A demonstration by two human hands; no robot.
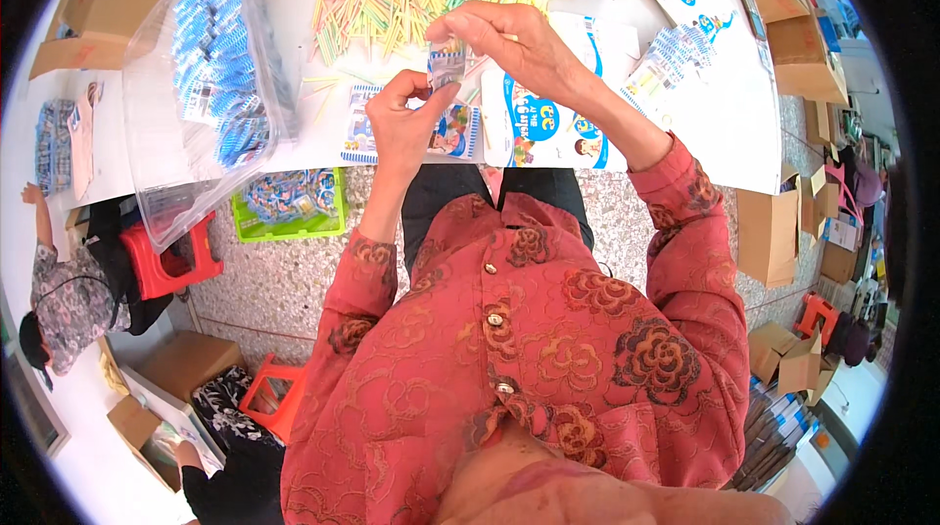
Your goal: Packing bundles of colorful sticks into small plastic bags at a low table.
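Note:
Over the table's near edge, my left hand [399, 123] pinches the lower part of a small clear-and-blue printed packet [447, 65] between thumb and fingers. My right hand [529, 47] is bent over from the right, its thumb and fingertips closed at the packet's top edge. What the packet holds is too small to make out. Beneath my hands lie more printed packets [458, 130] with striped blue edges. Just to their right, flat white-and-blue bags [534, 128] rest on the table. Beyond my hands spreads a heap of thin pink, yellow and green sticks [377, 11].
At left on the table, a clear plastic tray [147, 123] holds many blue packets [220, 65]. Loose packets [671, 60] lie to the right. Below the table stand a green crate [338, 221] and a red stool [186, 261]. Cardboard boxes [767, 236] line the right; other people sit at left.

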